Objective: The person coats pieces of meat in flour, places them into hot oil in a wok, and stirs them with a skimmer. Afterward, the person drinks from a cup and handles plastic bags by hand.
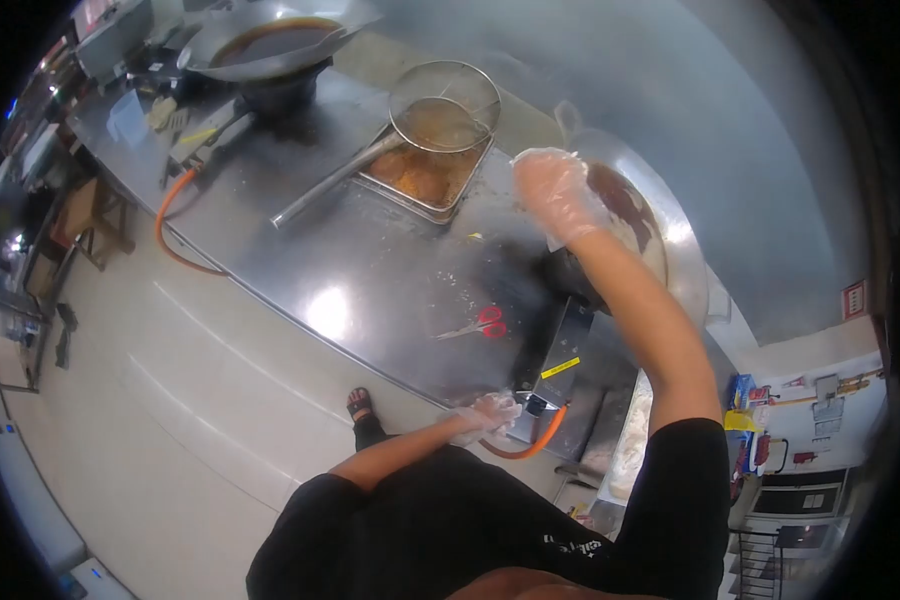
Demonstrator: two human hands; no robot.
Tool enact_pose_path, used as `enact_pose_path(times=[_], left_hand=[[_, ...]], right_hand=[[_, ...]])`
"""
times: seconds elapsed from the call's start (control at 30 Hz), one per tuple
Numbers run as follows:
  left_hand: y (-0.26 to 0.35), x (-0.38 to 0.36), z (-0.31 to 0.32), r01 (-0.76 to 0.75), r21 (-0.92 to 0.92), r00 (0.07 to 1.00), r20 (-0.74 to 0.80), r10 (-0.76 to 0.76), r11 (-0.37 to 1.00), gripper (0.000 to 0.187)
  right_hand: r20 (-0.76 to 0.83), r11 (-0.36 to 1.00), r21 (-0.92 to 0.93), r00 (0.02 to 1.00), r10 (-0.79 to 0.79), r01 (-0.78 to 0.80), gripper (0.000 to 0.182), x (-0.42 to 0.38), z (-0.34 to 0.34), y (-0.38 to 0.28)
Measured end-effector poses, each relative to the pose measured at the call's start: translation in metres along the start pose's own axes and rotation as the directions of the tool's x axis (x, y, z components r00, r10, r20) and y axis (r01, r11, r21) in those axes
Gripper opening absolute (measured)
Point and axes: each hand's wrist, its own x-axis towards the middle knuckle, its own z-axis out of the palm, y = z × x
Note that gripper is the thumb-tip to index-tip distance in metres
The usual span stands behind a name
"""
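View from above of a person in black at a steel tabletop (370, 270). The right hand (555, 195), in a clear plastic glove, is raised over the near rim of a wok (660, 235) that stands on a burner at the right end of the tabletop; its fingers (532, 170) are curled loosely inward and close on nothing that can be made out, and the dark contents of the wok lie just beyond and to the right of them. The left hand (485, 415), also gloved, is low at the front edge of the tabletop beside the burner's front panel, with an orange hose (540, 440) looping just to its right; its fingers are bunched, and whether they grip a knob there cannot be told. Red-handled scissors (480, 323) lie flat on the tabletop between the two hands, apart from both. Farther back, a wire skimmer (440, 105) rests with its basket over a tray (425, 175) of orange-brown food. A second wok (270, 42) of dark liquid stands at the far left end.
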Motion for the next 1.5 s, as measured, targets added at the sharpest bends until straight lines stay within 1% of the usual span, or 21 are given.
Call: enact_pose_path(times=[0.03, 0.13, 0.2, 0.27, 0.33, 0.4, 0.53, 0.63, 0.73, 0.83, 0.9, 0.93, 1.03, 1.07, 1.1, 1.17, 1.2, 1.27, 1.37, 1.47, 1.5], left_hand=[[0.012, -0.002, -0.003, -0.005, 0.027, 1.0, 0.006, 0.004, 1.0, 0.03], [0.041, -0.009, -0.015, 0.23, 0.025, 0.971, 0.067, -0.232, 0.973, 0.026], [0.046, -0.009, -0.017, 0.197, 0.114, 0.977, 0.066, -0.205, 0.974, 0.027], [0.002, -0.001, -0.002, -0.063, 0.155, 0.998, -0.006, 0.064, 0.986, 0.032], [-0.006, 0.01, -0.003, -0.095, 0.185, 0.995, -0.002, 0.098, 0.978, 0.035], [0.022, 0.005, -0.013, 0.11, 0.224, 0.989, 0.068, -0.128, 0.968, 0.034], [0.07, -0.009, -0.019, 0.277, 0.041, 0.959, 0.042, -0.279, 0.96, 0.034], [0.069, -0.007, -0.019, 0.347, -0.065, 0.936, 0.087, -0.341, 0.936, 0.035], [0.046, 0.001, -0.014, 0.4, -0.131, 0.915, 0.117, -0.386, 0.907, 0.036], [0.077, -0.005, -0.02, 0.4, -0.056, 0.912, 0.124, -0.392, 0.915, 0.034], [0.078, -0.006, -0.018, 0.421, -0.118, 0.905, 0.117, -0.409, 0.899, 0.032], [0.078, -0.006, -0.019, 0.377, -0.086, 0.923, 0.117, -0.366, 0.922, 0.032], [0.059, -0.002, -0.015, 0.314, -0.061, 0.945, 0.118, -0.305, 0.948, 0.033], [0.047, 0.001, -0.01, 0.338, -0.1, 0.938, 0.113, -0.327, 0.936, 0.034], [0.04, 0.002, -0.006, 0.361, -0.139, 0.931, 0.111, -0.348, 0.922, 0.035], [0.071, -0.004, -0.017, 0.242, 0.065, 0.961, 0.124, -0.248, 0.968, 0.037], [0.088, -0.009, -0.022, 0.175, 0.167, 0.97, 0.14, -0.199, 0.97, 0.038], [0.105, -0.015, -0.018, 0.224, 0.049, 0.968, 0.106, -0.228, 0.973, 0.043], [0.11, -0.012, -0.01, 0.288, 0.007, 0.952, 0.102, -0.287, 0.958, 0.051], [0.11, -0.005, -0.005, 0.452, -0.022, 0.884, 0.147, -0.444, 0.892, 0.058], [0.109, -0.003, -0.002, 0.521, -0.039, 0.845, 0.168, -0.508, 0.853, 0.062]], right_hand=[[-0.033, 0.999, -0.048, 0.999, 0.02, -0.021, 0.013, -0.005, -0.009, 0.006], [0.135, 0.909, 0.376, 0.981, 0.14, -0.181, 0.018, -0.017, -0.021, 0.057], [0.157, 0.871, 0.442, 0.974, 0.162, -0.216, 0.022, -0.025, 0.044, 0.131], [0.262, 0.789, 0.521, 0.94, 0.217, -0.327, 0.023, -0.063, 0.045, 0.179], [0.426, 0.64, 0.589, 0.862, 0.274, -0.494, 0.023, -0.103, -0.019, 0.211], [0.48, 0.72, 0.41, 0.804, 0.352, -0.56, 0.022, -0.151, 0.016, 0.255], [0.436, 0.779, -0.021, 0.695, 0.571, -0.627, 0.02, -0.232, 0.048, 0.273], [0.497, 0.735, -0.157, 0.591, 0.635, -0.659, 0.02, -0.259, 0.054, 0.264], [0.531, 0.796, -0.152, 0.631, 0.566, -0.586, 0.022, -0.29, 0.123, 0.255], [0.622, 0.671, 0.498, 0.766, 0.164, -0.548, 0.026, -0.317, 0.241, 0.24], [0.717, 0.738, 0.464, 0.697, 0.011, -0.489, 0.027, -0.287, 0.216, 0.215], [0.828, 0.885, 0.23, 0.559, 0.04, -0.404, 0.026, -0.246, 0.158, 0.188], [0.831, 0.775, 0.433, 0.537, -0.146, -0.459, 0.025, -0.218, 0.128, 0.175], [0.768, 0.782, 0.431, 0.637, -0.057, -0.45, 0.024, -0.222, 0.116, 0.174], [0.782, 0.743, 0.442, 0.621, -0.044, -0.503, 0.023, -0.219, 0.093, 0.171], [0.811, 0.656, 0.454, 0.585, -0.024, -0.603, 0.023, -0.21, 0.038, 0.164], [0.775, 0.661, 0.503, 0.629, -0.06, -0.557, 0.022, -0.211, 0.02, 0.165], [0.697, 0.662, 0.59, 0.706, -0.128, -0.462, 0.021, -0.218, -0.002, 0.164], [0.648, 0.56, 0.572, 0.749, 0.14, -0.6, 0.021, -0.245, 0.008, 0.164], [0.655, 0.545, 0.647, 0.755, -0.039, -0.533, 0.022, -0.254, 0.008, 0.177], [0.71, 0.568, 0.579, 0.704, 0.0, -0.584, 0.022, -0.252, -0.002, 0.177]])
